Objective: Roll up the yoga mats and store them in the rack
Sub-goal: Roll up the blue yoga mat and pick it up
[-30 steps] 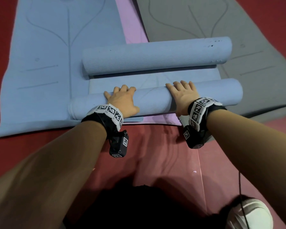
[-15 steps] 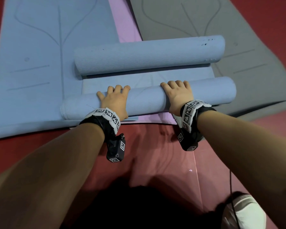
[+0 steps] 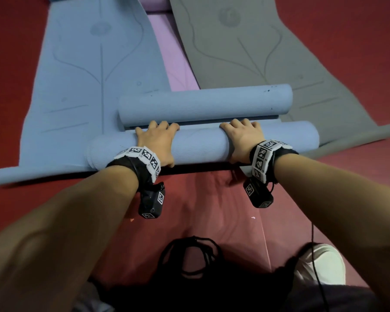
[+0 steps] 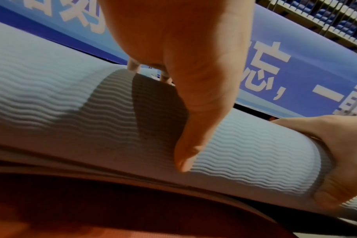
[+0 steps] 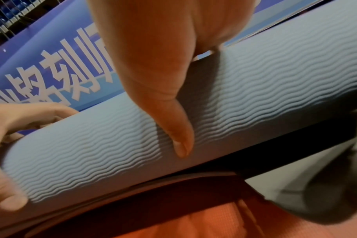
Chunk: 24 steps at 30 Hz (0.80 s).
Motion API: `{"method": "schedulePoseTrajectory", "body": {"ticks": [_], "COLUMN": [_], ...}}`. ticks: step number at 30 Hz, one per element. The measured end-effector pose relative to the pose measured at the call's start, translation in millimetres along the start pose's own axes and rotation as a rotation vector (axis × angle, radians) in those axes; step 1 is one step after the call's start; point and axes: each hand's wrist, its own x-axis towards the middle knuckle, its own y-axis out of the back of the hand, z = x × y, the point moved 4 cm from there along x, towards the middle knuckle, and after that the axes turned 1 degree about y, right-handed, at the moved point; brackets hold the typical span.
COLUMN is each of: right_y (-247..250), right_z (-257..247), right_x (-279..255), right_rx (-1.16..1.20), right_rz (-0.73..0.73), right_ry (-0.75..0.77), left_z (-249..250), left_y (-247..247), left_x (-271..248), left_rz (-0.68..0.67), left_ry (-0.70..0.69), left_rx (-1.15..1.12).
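A blue yoga mat lies across the floor, rolled up from both ends. The near roll (image 3: 200,143) sits just short of the far roll (image 3: 205,104), with only a thin strip of flat mat between them. My left hand (image 3: 155,143) grips the near roll left of its middle, fingers curled over the top and thumb (image 4: 194,112) pressed on the ribbed near side (image 4: 51,96). My right hand (image 3: 243,138) grips the same roll further right, its thumb (image 5: 163,96) on the ribbed surface (image 5: 255,88).
A flat blue mat (image 3: 88,75) lies at the left, a purple mat (image 3: 173,59) in the middle and a grey mat (image 3: 257,52) at the right, all on red floor (image 3: 212,210). A white shoe (image 3: 320,262) and black cables (image 3: 196,260) are near me. A blue banner (image 4: 296,72) stands beyond.
Both hands have rolled the near roll forward. The flat strip between the two rolls has shrunk to a narrow gap. The head view now takes in more of the mats beyond.
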Motion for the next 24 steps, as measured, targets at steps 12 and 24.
{"method": "schedulePoseTrajectory", "body": {"ticks": [12, 24], "right_y": [-3.8, -39.9], "right_z": [-12.6, -18.6], "right_x": [-47.4, -43.4], "right_rx": [-0.054, -0.015], "right_rz": [-0.165, -0.326], "right_ry": [0.060, 0.052], "left_z": [18.3, 22.9], "left_y": [-17.2, -54.1], "left_x": [-54.0, -52.7], "left_rz": [-0.200, -0.305], "left_ry": [-0.051, -0.042], "left_rx": [-0.061, -0.135]}}
